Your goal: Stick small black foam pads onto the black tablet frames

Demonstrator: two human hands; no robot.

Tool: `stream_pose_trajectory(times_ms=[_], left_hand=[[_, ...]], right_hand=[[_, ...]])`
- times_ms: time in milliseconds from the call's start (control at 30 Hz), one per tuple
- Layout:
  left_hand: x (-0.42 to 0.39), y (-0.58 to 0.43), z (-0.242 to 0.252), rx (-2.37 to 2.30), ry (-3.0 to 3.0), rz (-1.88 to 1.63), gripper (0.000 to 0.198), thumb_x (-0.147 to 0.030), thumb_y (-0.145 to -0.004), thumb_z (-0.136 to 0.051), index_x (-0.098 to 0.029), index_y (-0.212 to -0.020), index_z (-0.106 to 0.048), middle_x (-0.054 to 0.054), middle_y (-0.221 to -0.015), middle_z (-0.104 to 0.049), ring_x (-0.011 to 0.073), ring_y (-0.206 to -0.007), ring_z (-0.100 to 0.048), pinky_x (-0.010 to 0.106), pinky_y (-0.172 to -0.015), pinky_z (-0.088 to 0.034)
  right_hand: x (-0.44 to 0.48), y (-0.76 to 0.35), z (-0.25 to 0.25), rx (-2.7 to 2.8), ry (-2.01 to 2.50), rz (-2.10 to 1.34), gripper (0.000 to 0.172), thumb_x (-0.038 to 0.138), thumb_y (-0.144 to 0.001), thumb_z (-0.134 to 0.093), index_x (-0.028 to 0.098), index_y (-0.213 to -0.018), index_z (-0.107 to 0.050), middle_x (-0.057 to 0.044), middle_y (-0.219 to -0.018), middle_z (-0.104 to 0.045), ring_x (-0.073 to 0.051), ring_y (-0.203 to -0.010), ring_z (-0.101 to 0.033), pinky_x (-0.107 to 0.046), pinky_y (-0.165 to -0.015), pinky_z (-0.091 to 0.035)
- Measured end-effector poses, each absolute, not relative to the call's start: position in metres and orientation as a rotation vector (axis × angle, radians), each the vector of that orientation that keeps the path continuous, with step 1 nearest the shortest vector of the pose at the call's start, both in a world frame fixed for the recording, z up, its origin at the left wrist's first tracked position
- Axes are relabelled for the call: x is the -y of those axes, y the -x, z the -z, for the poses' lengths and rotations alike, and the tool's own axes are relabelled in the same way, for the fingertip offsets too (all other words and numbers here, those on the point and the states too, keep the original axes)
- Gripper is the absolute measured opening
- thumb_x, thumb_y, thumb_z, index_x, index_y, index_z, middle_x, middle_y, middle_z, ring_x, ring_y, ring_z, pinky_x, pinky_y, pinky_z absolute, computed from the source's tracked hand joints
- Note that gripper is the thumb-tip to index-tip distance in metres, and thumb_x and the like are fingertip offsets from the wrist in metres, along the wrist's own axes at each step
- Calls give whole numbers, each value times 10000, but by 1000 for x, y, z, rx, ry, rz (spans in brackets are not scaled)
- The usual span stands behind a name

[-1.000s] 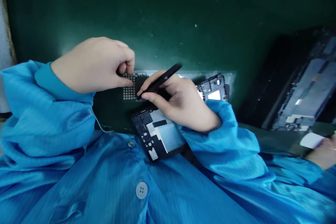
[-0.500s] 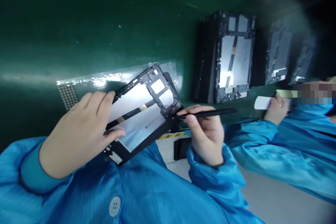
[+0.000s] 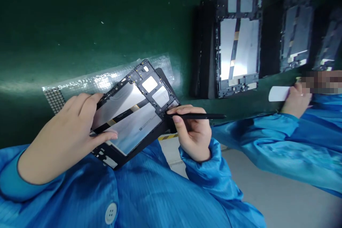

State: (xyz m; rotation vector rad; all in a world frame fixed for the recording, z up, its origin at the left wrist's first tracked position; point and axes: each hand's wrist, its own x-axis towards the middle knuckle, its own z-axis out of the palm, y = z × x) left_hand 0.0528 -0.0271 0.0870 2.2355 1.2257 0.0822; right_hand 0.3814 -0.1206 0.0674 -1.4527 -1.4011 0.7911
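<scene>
A tablet frame (image 3: 157, 84), dark-rimmed with a silvery back and a black ribbon strip across it, lies tilted near my body at the green bench's front edge. My left hand (image 3: 64, 128) grips its left side, thumb laid over the silvery face. Between the thumb and fingers of my right hand (image 3: 193, 131) is a slim black tweezers-like tool (image 3: 203, 116). Its tip is at the frame's right edge, close to a corner; the exact contact is too small to make out. Another dark panel shows beneath the frame.
Clear plastic film (image 3: 112, 78) lies behind the frame, with a sheet of small dark squares (image 3: 54, 99) at its left. A stack of similar tablet frames (image 3: 239, 48) stands at the right, more beyond it. A co-worker's hand (image 3: 298, 100) holds a white card (image 3: 279, 93).
The whole view has shifted, so my hands and the tablet frame appear further left. My grip on the frame and the black tool looks the same, the tool's tip still at the frame's edge.
</scene>
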Motion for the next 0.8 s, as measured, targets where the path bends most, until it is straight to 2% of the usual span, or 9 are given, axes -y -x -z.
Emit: stream_pose_trajectory(times_ms=[100, 200, 267, 333, 367, 467, 567, 667, 800], left_hand=[[25, -52, -86, -1221, -2239, -96, 1104, -1007, -968, -468, -205, -1726, -503, 209, -1311, -688, 563, -1276, -678, 773, -1048, -582], [25, -53, -84, -1208, -2269, -151, 1085, -979, -988, -480, -193, -1735, -489, 215, -1317, -694, 542, -1278, -672, 762, -1051, -593], [30, -56, -82, -1181, -2305, -219, 1048, -921, -1022, -509, -193, -1773, -434, 234, -1412, -687, 534, -1337, -651, 744, -1081, -596], [40, -64, -81, -1153, -2355, -285, 964, -812, -1074, -544, -191, -1794, -387, 248, -1485, -667, 512, -1353, -655, 713, -1094, -609], [46, -69, -82, -1155, -2385, -312, 909, -748, -1098, -557, -183, -1788, -385, 253, -1477, -667, 499, -1328, -670, 703, -1084, -619], [62, -87, -91, -1218, -2423, -408, 799, -636, -1119, -599, -145, -1727, -433, 244, -1374, -686, 460, -1220, -712, 683, -1006, -660], [59, -99, -111, -1133, -2327, -568, 827, -615, -1142, -610, -160, -1778, -340, 260, -1582, -626, 423, -1453, -659, 611, -1119, -662], [35, -100, -128, -1086, -2262, -870, 828, -530, -1155, -635, -211, -1830, -276, 249, -1764, -488, 386, -1666, -495, 586, -1250, -595], [-9, -90, -112, -1121, -2175, -1291, 784, -347, -1085, -756, -270, -1778, -396, 204, -1717, -519, 343, -1612, -540, 513, -1183, -629]], right_hand=[[120, -387, -72, 1522, 1437, -691, 282, 90, -1035, -745, 292, -1232, -733, -68, -1096, -845, -261, -1056, -824, -478, -955, -688], [136, -391, -79, 1312, 1496, -560, 175, 148, -1028, -674, 280, -1052, -786, -78, -1089, -847, -286, -1026, -813, -498, -929, -665], [158, -383, -80, 1212, 1615, -693, 202, 165, -997, -635, 273, -910, -781, -57, -977, -821, -261, -907, -789, -438, -822, -644], [186, -361, -78, 1209, 1716, -1013, 93, 221, -929, -732, 297, -929, -786, -13, -876, -811, -232, -726, -751, -381, -661, -612], [199, -347, -75, 1210, 1724, -1153, 158, 268, -876, -817, 332, -1017, -789, 14, -851, -821, -229, -636, -728, -369, -576, -596], [217, -307, -70, 1116, 1632, -1146, 683, 451, -817, -929, 541, -1412, -607, 64, -991, -889, -255, -534, -723, -385, -448, -592], [180, -313, -82, 912, 1616, -896, 645, 493, -1009, -768, 564, -1579, -474, 15, -1223, -887, -270, -777, -846, -453, -697, -735], [70, -366, -108, 765, 1655, -734, 523, 433, -906, -860, 301, -1398, -738, -65, -1128, -866, -303, -954, -851, -480, -887, -733], [-127, -435, -133, 1008, 1747, -534, 351, 231, -955, -689, 187, -1289, -787, -78, -1214, -849, -249, -1089, -817, -383, -996, -674]])
